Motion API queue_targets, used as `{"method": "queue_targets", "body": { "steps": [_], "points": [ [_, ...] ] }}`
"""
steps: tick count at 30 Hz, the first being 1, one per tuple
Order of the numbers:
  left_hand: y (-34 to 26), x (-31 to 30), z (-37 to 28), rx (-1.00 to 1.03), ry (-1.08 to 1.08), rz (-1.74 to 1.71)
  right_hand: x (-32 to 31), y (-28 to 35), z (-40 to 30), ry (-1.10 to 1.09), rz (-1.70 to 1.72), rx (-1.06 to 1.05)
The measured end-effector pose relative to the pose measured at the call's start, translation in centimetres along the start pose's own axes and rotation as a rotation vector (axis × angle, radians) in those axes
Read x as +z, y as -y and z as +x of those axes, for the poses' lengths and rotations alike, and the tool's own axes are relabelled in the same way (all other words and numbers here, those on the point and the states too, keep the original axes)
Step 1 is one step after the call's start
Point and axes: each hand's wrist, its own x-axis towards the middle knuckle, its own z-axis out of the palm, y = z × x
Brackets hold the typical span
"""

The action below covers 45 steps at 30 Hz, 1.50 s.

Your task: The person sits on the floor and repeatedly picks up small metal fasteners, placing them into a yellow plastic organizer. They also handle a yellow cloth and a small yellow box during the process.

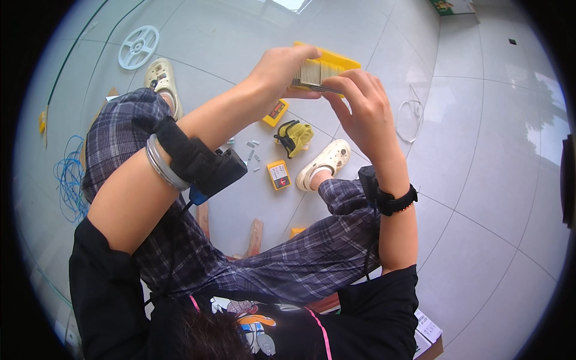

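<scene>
My left hand (288, 67) holds a yellow plastic box (335, 56) out in front of me, thumb on its upper edge and fingers beneath. Inside, rows of metal fastener strips (315, 72) stand packed side by side; whether they are staples or nails I cannot tell. At the box's lower right edge, my right hand (360, 94) pinches a darker fastener strip (318, 86) between thumb and fingers. Its fingertips partly cover the contents. Below the hands, small metal pieces (251, 154) lie scattered on the tiled floor (463, 171).
Two yellow boxes (279, 174) (275, 112) and a yellow-green cloth item with black trim (296, 136) lie between my feet. A white plastic reel (138, 47) and tangled blue wire (69, 184) are at left. A white cable (410, 118) lies at right. Wooden legs (255, 236) show below me.
</scene>
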Motion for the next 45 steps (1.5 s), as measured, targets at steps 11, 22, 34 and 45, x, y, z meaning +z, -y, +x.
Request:
{"method": "queue_targets", "body": {
  "steps": [11,22,34,45],
  "points": [
    [-0.3,-0.4,0.0,-0.003,0.01,0.021,0.3,-0.1,-0.3,-0.022,0.017,0.035],
    [-1.4,-2.2,1.3,0.215,-0.077,0.009,1.9,1.1,-1.9,-0.313,0.044,0.127],
    [-3.1,-5.7,1.3,0.264,-0.199,0.074,25.7,3.4,-8.0,0.664,0.148,0.165],
    [-5.2,-4.9,-0.2,0.086,-0.271,-0.147,38.2,12.2,-12.0,0.468,0.125,0.495]
  ]
}}
